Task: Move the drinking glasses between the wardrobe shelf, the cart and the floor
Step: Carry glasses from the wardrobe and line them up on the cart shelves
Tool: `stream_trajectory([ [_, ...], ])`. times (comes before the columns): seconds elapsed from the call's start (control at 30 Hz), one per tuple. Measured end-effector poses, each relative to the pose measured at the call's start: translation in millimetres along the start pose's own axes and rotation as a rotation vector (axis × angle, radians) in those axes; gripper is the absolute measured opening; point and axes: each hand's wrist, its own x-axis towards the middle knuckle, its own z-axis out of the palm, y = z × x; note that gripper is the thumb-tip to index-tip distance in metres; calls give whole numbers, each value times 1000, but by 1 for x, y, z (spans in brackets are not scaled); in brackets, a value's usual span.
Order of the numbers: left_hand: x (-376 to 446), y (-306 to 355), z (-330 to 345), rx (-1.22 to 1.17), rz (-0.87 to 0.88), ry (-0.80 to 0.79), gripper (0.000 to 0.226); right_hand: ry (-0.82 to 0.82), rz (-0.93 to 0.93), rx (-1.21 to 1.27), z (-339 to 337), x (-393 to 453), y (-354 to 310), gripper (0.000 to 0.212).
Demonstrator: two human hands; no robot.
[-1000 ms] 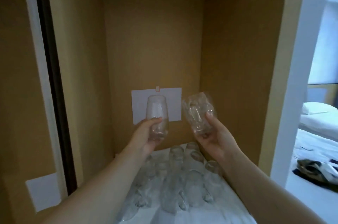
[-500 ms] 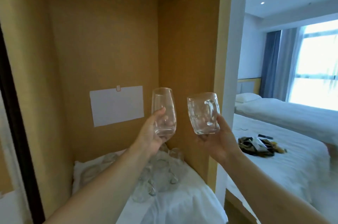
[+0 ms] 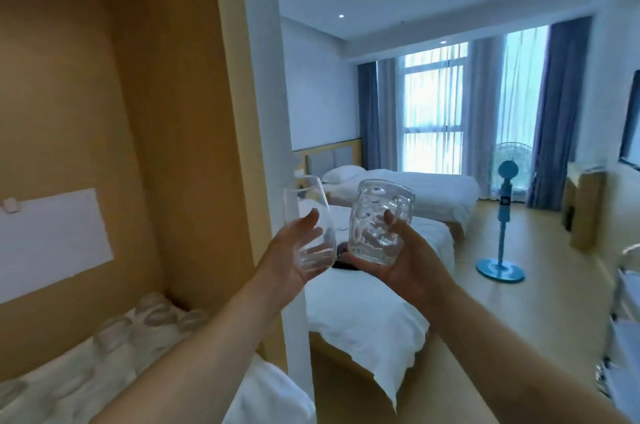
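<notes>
Hotel room lay ahead, beds (image 3: 408, 188) and fan (image 3: 502, 215) in sight; the wardrobe shelf (image 3: 114, 364), a second earlier straight in front, now sat lower left with more glasses (image 3: 152, 312) on it. Judged: both pieces carried off toward the cart. Left hand (image 3: 294, 257) curled round the tumbler (image 3: 308, 219); right hand (image 3: 405, 264) cupped the mug (image 3: 377, 219), thumb at its handle.

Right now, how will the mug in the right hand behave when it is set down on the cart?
The mug looks thick-walled, so probably heavy for its size. Its wide flat base should stand steady, unlikely to roll. It is clear glass: likely slippery and breakable, so the right hand should lower it gently.
</notes>
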Motion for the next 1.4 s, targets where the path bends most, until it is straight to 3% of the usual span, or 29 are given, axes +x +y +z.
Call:
stream_trajectory([
  [0.1, 27, -26, 37, 28, -24, -92, 59, 96, -86, -1, -36, -15, -32, 95],
  [0.2, 50, -47, 74, 58, -63, -132, 47, 185, -131, -70, -69, -31, -65, 111],
  [0.4, 97, -98, 152, 22, -172, -149, 66, 275, -131, -148, -141, -57, -110, 112],
  [0.53, 131, -136, 196, -54, -262, -179, 87, 208, -171, -94, -188, -68, -140, 78],
  [0.67, 161, -167, 233, -34, -319, -210, 85, 229, -151, -118, -239, -76, -169, 53],
  [0.77, 182, -188, 260, 58, -326, -206, 62, 294, -146, -115, -274, -79, -186, 41],
  [0.9, 203, -211, 295, 106, -303, -222, 71, 320, -155, -86, -313, -87, -207, 42],
  [1.0, 213, -230, 316, 142, -317, -270, 83, 366, -169, -93, -334, -91, -221, 28],
  [1.23, 258, -267, 350, 260, -390, -390, 78, 486, -223, -100, -376, -94, -236, 45],
  [1.4, 305, -295, 379, 229, -457, -480, 92, 612, -252, -132, -401, -88, -245, 56],
])
